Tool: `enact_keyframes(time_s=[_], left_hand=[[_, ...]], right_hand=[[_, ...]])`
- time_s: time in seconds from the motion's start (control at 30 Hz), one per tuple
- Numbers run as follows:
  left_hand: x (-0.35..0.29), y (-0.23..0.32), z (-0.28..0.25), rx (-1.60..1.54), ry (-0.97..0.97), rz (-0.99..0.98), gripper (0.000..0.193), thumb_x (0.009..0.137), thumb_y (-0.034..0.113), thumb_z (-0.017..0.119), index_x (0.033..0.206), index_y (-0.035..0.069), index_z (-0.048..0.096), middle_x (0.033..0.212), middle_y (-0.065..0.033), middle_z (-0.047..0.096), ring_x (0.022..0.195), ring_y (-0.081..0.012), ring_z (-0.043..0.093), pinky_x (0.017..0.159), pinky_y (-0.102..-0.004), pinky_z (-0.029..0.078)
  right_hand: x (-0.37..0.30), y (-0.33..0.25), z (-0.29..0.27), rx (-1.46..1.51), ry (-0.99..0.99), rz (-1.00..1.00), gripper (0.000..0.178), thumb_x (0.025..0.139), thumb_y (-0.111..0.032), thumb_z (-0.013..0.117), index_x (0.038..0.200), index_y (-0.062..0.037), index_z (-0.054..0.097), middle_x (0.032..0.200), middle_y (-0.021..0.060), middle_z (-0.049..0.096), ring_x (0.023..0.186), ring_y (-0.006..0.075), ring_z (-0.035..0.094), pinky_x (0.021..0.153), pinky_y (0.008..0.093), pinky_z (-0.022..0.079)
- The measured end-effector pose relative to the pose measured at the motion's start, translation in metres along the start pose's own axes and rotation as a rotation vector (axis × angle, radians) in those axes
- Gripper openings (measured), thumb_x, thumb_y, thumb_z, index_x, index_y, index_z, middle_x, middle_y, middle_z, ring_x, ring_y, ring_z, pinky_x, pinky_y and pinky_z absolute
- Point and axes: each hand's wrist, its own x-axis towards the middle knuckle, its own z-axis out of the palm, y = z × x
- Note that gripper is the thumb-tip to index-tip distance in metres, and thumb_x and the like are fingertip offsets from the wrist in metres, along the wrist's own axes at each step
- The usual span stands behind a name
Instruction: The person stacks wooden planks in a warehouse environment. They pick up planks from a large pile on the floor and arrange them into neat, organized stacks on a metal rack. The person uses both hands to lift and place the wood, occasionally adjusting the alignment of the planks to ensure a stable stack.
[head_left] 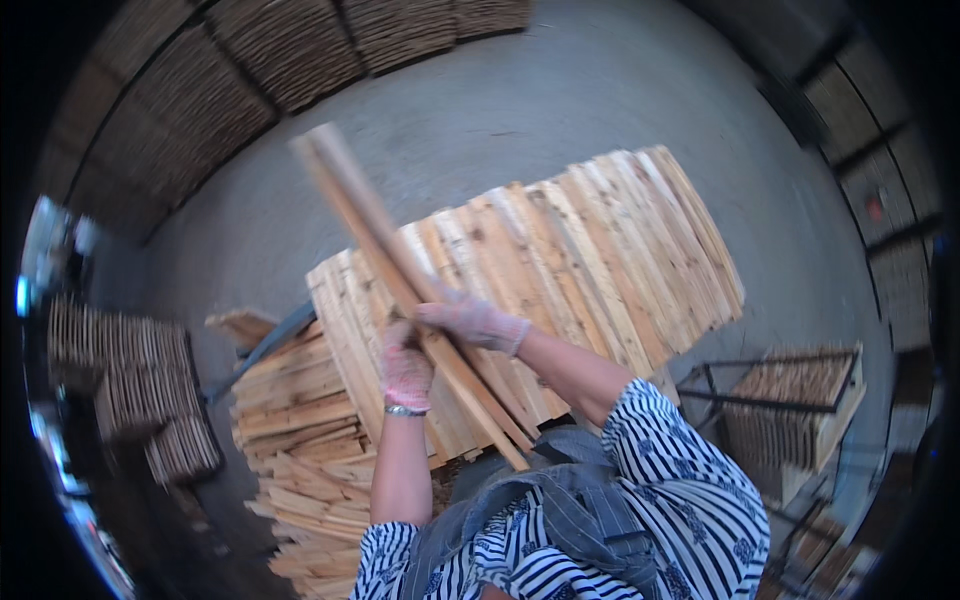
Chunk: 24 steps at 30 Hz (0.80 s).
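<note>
Both of my hands wear pale pinkish knit work gloves and grip long wooden boards (375, 235) at about mid-length. My left hand (406, 372) is wrapped round their left edge, with a metal band at its wrist. From the right, my right hand (472, 320) closes over the boards a little higher up. The boards slant from near my waist up to the far left, their far ends blurred by motion. I cannot tell exactly how many are held. Beneath them lies a layer of planks (560, 260) set side by side on a stack.
Loose, uneven boards (310, 500) are piled at the lower left, beside a dark blue strap or bar (262, 350). Stacked lumber (275, 60) lines the far wall, and more stacks (150, 390) stand at left. A black metal frame (770, 385) with wood stands at right.
</note>
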Motion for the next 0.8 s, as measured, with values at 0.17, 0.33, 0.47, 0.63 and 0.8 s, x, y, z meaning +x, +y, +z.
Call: enact_keyframes(time_s=[0.17,0.33,0.47,0.63,0.8], left_hand=[[-0.049,0.042,0.094,0.153,-0.162,0.12,0.048,0.1,0.038,0.057,0.136,0.007,0.05,0.123,-0.0076,0.06,0.112,-0.0208,0.058,0.101,-0.0368,0.047],[-0.068,0.054,0.13,0.465,-0.24,0.341,0.063,0.098,0.038,0.057,0.144,-0.001,0.036,0.136,-0.0181,0.05,0.125,-0.0297,0.052,0.108,-0.0422,0.044],[-0.088,0.047,0.153,0.715,-0.194,0.418,0.08,0.093,0.045,0.064,0.147,-0.004,0.033,0.142,-0.0252,0.044,0.13,-0.0351,0.049,0.111,-0.0465,0.042],[-0.082,0.004,0.182,0.665,-0.538,0.203,0.078,0.091,0.049,0.067,0.144,0.0,0.038,0.137,-0.0174,0.049,0.124,-0.0295,0.052,0.108,-0.0439,0.043],[-0.062,-0.005,0.198,0.878,-0.476,0.22,0.067,0.091,0.046,0.069,0.136,0.001,0.044,0.127,-0.0148,0.053,0.115,-0.0245,0.056,0.099,-0.0402,0.049]], right_hand=[[-0.041,-0.078,0.006,-0.355,0.139,-0.224,0.097,0.083,-0.069,0.061,0.145,0.0019,0.037,0.135,0.0307,0.053,0.127,0.0397,0.053,0.104,0.0409,0.043],[-0.089,-0.13,0.001,-0.239,0.278,-0.564,0.091,0.07,-0.053,0.078,0.137,-0.0024,0.044,0.119,0.0254,0.058,0.112,0.0405,0.059,0.099,0.0417,0.046],[-0.11,-0.12,-0.009,-0.399,0.371,-0.707,0.093,0.062,-0.04,0.083,0.138,-0.0046,0.044,0.12,0.0225,0.056,0.114,0.0403,0.056,0.1,0.0435,0.046],[-0.129,-0.056,-0.052,-0.375,0.335,-0.719,0.08,0.067,-0.023,0.08,0.136,-0.007,0.043,0.122,0.0192,0.057,0.115,0.0388,0.056,0.1,0.0437,0.046],[-0.131,-0.059,-0.077,-0.072,0.248,-0.682,0.06,0.078,-0.009,0.072,0.133,-0.0079,0.048,0.111,0.0155,0.064,0.107,0.0255,0.062,0.092,0.0348,0.05]])
